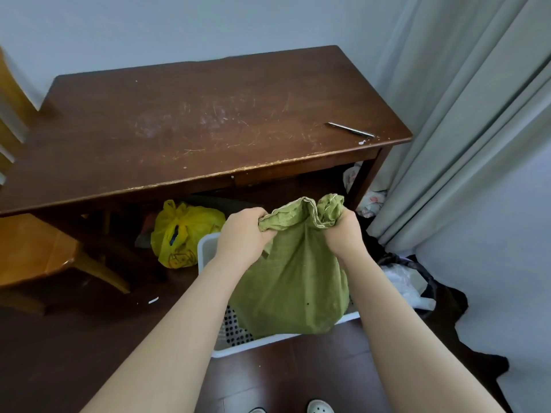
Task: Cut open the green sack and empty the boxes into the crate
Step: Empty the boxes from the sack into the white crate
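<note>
Green catches the eye first: a green woven sack (295,278) hangs from the person's two hands, and its lower end sits down inside a white perforated plastic crate (206,248). The crate stands on the dark wooden floor (89,338) just in front of the dark brown wooden bench (208,120). The left hand (243,231) is clenched round one bunched corner of the sack's upper end. The right hand (343,234) is clenched round the other corner, so the hemmed edge puckers up between them. Lower down the sack looks rounded and full (what is inside is hidden by the cloth).

On the bench, near its right front corner, lies a slim metal tool (350,129), well apart from both hands; its exact kind is too small to tell. Under the bench, just left of the crate, slumps a knotted yellow plastic bag (182,231). A light wooden chair (32,251) stands at the left, tucked partly beneath the bench. Pale grey curtains (462,129) hang at the right. Below them, beside the crate, is a dark bin (429,290) holding crumpled white plastic. The toes of white shoes (320,406) show at the bottom edge.
</note>
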